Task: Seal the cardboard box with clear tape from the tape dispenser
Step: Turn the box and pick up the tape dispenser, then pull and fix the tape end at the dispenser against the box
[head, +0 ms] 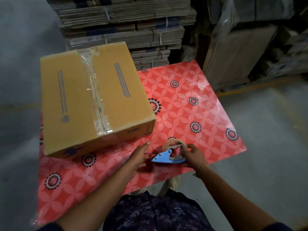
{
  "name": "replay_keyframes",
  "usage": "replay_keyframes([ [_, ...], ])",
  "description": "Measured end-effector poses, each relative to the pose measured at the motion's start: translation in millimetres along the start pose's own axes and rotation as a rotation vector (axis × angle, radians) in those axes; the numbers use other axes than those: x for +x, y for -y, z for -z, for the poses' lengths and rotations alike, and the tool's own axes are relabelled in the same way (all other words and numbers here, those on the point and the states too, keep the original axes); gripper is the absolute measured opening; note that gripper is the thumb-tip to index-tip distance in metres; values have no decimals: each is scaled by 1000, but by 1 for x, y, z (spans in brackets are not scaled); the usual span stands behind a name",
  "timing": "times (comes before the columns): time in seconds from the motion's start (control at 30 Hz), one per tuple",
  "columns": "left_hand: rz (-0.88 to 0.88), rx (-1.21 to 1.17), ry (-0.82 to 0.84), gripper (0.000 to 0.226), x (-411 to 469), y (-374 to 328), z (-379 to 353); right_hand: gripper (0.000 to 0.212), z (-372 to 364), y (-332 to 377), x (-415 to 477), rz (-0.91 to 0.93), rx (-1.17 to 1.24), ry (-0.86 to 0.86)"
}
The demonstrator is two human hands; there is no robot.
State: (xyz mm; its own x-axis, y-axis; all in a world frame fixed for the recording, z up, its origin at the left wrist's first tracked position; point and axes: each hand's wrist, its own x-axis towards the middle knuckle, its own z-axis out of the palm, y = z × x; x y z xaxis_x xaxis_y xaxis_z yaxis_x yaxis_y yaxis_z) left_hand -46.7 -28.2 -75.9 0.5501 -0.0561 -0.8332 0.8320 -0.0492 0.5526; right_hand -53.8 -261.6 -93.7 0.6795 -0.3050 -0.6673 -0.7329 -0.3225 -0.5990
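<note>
The closed brown cardboard box [93, 100], clear tape already along its top seam, sat at the far left of the red flowered tablecloth [191, 105]. Near it, the right hand [194, 155] grasped the blue metal tape dispenser [168, 156], while the left hand [139, 157] lay open beside it, probably ready to draw tape.

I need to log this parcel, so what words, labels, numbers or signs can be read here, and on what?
No text can be read as it stands.
Box top: two bands of purple print and a round emblem, too blurred to read.
Box front side: purple marks, blurred and partly cut off.
Box top beside the clear tape: small dark marks, too small to read.
Tape dispenser: no visible lettering.
Flat cartons stacked behind: dark printed patches, unreadable.
</note>
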Motion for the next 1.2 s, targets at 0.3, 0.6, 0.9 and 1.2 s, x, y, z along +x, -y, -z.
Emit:
replay_keyframes([
  [0.3, -8, -451, 650, 81, -70, -66, 39, 32, 40, 181, -52, 676, 122, 397],
  [0.6, -385, -745, 553, 56, -134, -133, 51, 42, -2, 281, -89, 955, 63, 497],
  [0.9, -677, -792, 220, 42, -123, -145, 87, 34, -42, 211, -153, 563, 246, 585],
  [1.2, -630, -821, -51, 51, -113, -151, 79, 40, -68, 216, -170, 389, 311, 514],
])
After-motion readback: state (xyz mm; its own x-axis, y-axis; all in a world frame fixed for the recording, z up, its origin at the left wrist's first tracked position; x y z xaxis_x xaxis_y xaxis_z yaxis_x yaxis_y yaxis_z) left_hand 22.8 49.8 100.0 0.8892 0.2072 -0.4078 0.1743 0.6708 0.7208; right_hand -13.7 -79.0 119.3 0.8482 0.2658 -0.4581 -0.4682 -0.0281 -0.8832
